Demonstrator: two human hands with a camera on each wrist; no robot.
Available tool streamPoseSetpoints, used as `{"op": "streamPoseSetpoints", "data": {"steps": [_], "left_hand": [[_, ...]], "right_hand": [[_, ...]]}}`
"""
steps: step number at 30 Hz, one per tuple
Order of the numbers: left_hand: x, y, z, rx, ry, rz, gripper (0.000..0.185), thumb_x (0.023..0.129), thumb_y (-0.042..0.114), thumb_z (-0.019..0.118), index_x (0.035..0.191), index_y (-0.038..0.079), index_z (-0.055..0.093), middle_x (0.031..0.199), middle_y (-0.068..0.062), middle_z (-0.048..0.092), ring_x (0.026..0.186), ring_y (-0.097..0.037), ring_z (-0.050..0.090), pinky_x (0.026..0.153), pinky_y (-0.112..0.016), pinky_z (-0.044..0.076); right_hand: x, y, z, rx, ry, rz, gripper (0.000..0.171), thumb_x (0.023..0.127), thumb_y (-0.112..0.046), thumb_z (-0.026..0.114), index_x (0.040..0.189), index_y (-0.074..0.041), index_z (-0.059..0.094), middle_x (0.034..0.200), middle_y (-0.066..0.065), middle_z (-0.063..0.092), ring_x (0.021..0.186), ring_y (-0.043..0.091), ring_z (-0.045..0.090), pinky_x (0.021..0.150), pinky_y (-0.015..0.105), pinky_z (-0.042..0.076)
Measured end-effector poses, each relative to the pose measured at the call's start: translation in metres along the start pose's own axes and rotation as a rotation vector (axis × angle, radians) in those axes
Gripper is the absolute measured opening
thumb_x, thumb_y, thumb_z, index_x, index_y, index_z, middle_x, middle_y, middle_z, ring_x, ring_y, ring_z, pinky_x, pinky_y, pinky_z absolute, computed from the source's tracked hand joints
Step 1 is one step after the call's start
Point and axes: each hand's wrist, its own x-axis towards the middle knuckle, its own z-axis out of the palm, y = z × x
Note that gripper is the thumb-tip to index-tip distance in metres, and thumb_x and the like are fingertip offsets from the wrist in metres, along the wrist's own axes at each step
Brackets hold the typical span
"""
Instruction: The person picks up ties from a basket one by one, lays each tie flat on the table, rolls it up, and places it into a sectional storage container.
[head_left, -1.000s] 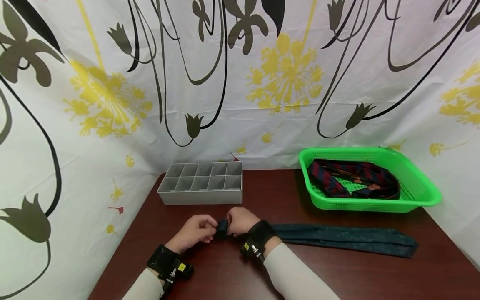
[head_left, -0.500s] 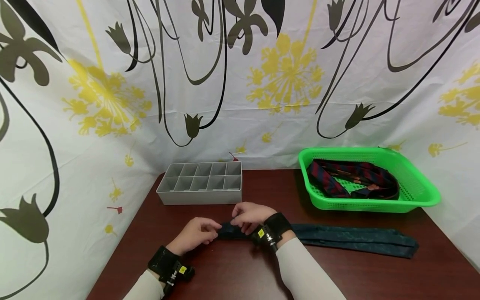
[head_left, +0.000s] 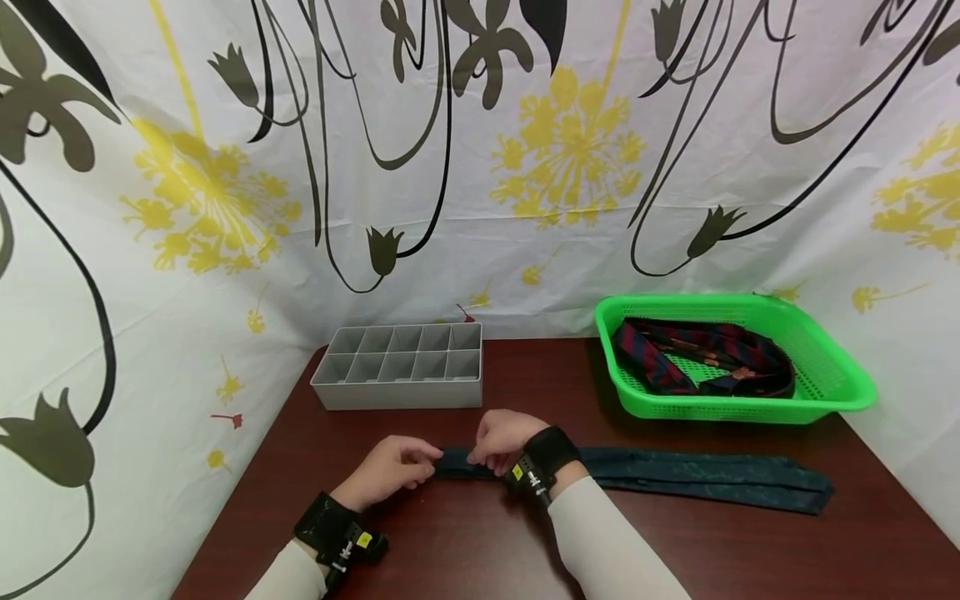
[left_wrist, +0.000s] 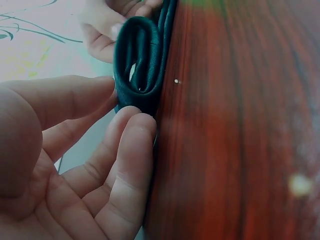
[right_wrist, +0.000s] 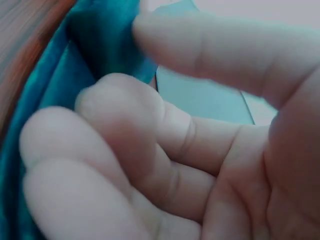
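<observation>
A dark teal necktie [head_left: 697, 477] lies lengthwise across the table, its wide end to the right. Its left end is wound into a small flat coil [left_wrist: 159, 65], seen end-on in the left wrist view. My left hand [head_left: 388, 468] holds the coil's near end, thumb on one side and fingertips low on the other. At the far end my right hand [head_left: 508, 437] has curled fingers, with thumb and fingertips at the tie; in the right wrist view a gap shows between thumb [right_wrist: 200, 42] and index finger [right_wrist: 120, 105]. The right hand hides part of the strip.
A grey divided box [head_left: 397, 393] with several compartments stands behind the hands. At the back right, a green plastic basket [head_left: 832, 367] holds dark red and navy neckties [head_left: 660, 358]. A patterned cloth [head_left: 480, 192] hangs behind the dark red wooden table [head_left: 465, 542].
My right hand drew away from the coil to the right, then settled back down by the tie. The left hand stays almost in place at the coil's left end.
</observation>
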Motion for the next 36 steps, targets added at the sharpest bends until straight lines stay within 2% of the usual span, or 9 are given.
{"op": "streamPoseSetpoints", "data": {"steps": [9,20,24,31,34,36], "left_hand": [[0.0,-0.001,0.0,-0.011,0.038,-0.057,0.018,0.098,0.011,0.073,0.112,0.0,0.075,0.087,-0.014,0.078,0.074,-0.016,0.071,0.065,-0.026,0.06],[0.003,-0.002,0.003,0.109,0.04,-0.059,0.007,0.097,0.009,0.072,0.1,0.006,0.077,0.076,-0.002,0.073,0.066,-0.011,0.065,0.056,-0.027,0.054],[0.003,-0.001,0.003,0.068,0.031,-0.046,0.005,0.097,0.008,0.072,0.098,0.005,0.075,0.075,-0.005,0.072,0.066,-0.011,0.065,0.056,-0.026,0.054],[0.003,-0.003,0.0,-0.003,0.029,-0.019,0.006,0.1,0.01,0.07,0.098,0.004,0.072,0.084,-0.011,0.074,0.072,-0.013,0.071,0.062,-0.027,0.059],[0.002,-0.006,-0.001,-0.006,0.048,-0.009,0.007,0.1,0.011,0.07,0.099,0.005,0.072,0.087,-0.012,0.074,0.074,-0.014,0.071,0.063,-0.029,0.06],[0.002,-0.007,-0.002,-0.008,0.066,-0.005,0.006,0.1,0.011,0.071,0.099,0.006,0.073,0.087,-0.01,0.074,0.075,-0.014,0.071,0.064,-0.029,0.06]], "right_hand": [[0.001,-0.001,0.002,-0.023,-0.029,-0.013,0.031,0.094,-0.01,0.076,0.063,-0.008,0.07,0.057,0.0,0.06,0.048,0.01,0.059,0.051,0.022,0.051],[0.001,-0.003,0.002,-0.036,-0.011,0.002,0.037,0.094,-0.005,0.074,0.059,-0.009,0.064,0.057,0.0,0.059,0.048,0.01,0.059,0.047,0.02,0.05],[0.002,-0.004,0.006,-0.096,0.069,0.017,0.04,0.09,-0.013,0.081,0.055,-0.012,0.062,0.052,-0.003,0.055,0.044,0.009,0.056,0.044,0.02,0.047],[0.014,-0.003,0.021,-0.189,0.215,0.042,0.059,0.083,-0.036,0.089,0.044,-0.02,0.049,0.042,-0.008,0.044,0.039,0.01,0.051,0.043,0.023,0.037],[0.021,-0.004,0.031,-0.206,0.262,0.016,0.061,0.082,-0.038,0.09,0.043,-0.024,0.045,0.039,-0.01,0.044,0.037,0.008,0.05,0.043,0.023,0.036],[0.025,-0.006,0.038,-0.213,0.309,-0.019,0.059,0.08,-0.033,0.09,0.043,-0.025,0.045,0.039,-0.011,0.043,0.037,0.006,0.047,0.043,0.022,0.035]]}}
